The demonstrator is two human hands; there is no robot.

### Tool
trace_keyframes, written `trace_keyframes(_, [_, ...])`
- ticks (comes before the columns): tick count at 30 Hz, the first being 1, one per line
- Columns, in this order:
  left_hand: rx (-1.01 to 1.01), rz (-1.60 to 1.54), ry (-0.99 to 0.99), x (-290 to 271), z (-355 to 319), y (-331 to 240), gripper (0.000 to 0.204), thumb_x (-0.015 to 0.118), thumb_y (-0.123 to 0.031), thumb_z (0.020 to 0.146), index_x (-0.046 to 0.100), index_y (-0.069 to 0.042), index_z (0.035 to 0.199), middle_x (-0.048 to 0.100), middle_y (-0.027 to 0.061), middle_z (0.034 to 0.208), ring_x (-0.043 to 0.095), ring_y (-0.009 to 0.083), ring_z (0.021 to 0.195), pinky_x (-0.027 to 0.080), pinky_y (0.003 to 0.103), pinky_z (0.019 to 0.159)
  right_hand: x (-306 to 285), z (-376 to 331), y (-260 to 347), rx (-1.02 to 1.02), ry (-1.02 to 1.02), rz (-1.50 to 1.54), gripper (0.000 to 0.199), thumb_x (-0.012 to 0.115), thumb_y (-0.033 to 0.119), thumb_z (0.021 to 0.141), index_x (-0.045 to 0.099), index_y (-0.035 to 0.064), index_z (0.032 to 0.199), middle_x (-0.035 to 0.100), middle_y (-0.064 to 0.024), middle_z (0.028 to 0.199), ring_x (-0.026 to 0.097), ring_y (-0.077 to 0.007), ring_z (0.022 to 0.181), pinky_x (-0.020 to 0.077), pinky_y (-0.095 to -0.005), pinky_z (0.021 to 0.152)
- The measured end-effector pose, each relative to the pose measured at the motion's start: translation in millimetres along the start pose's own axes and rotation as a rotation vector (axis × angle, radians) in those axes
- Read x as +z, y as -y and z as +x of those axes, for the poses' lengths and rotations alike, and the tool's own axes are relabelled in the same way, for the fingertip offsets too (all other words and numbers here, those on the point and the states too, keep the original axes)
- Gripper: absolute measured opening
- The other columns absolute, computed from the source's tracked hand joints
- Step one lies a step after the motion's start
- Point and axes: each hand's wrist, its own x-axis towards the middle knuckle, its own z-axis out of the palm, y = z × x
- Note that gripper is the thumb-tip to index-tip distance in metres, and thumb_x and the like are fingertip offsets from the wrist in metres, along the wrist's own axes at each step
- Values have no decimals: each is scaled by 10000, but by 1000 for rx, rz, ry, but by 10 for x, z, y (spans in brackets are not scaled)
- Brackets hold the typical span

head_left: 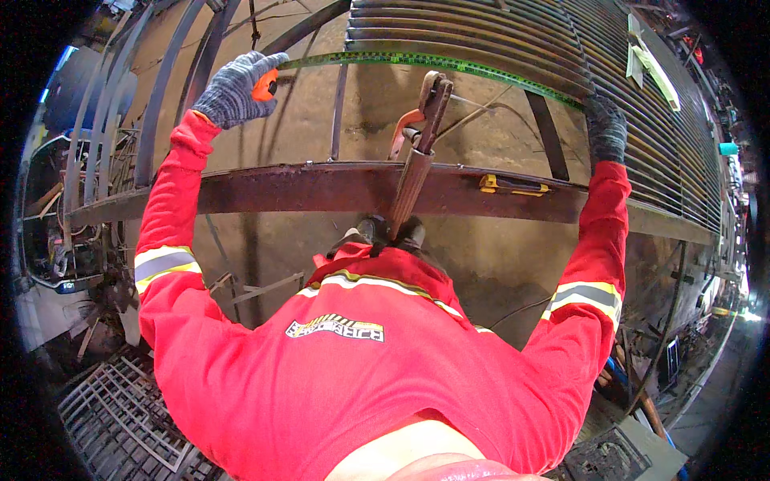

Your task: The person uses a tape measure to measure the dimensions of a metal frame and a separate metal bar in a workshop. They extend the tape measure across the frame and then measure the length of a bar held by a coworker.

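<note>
Above the red sleeves, the tape measure (433,61) runs taut between both gloves, left hand (234,88) gripping its orange case, right hand (606,128) pinching the free end; thin, springy blade, probably best held at its ends, above the rusty beam (321,188).

Dusty concrete floor (497,264) strewn with metal grating (120,417), daylight far right.

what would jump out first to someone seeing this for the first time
The bright red sleeves with reflective bands fill the lower frame. Above, the gloved left hand and right hand stretch a green tape measure across the top. A clamp tool stands at centre on the rusty steel beam.
</note>
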Motion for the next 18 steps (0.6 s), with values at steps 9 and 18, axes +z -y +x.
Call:
trace_keyframes(9, [17, -153, 65, 76, 83, 160, 676, 716, -161, 589, 482, -105, 1222, 569, 164, 1069, 551, 322, 986, 432, 373, 887, 0, -42, -126, -21, 66, 60, 337, 612, -10, 674, 652, 155, 965, 617, -114, 1011, 555, -277, 1000, 428, -362, 895])
trace_keyframes(18, [-147, -323, 304, 34, 209, 256, 689, 713, -108, 580, 478, -110, 1227, 594, 129, 1008, 568, 226, 932, 437, 327, 869, 127, -89, -315, 100, 98, 248, 371, 600, -58, 652, 659, 133, 964, 617, -126, 1015, 569, -279, 987, 448, -330, 862])
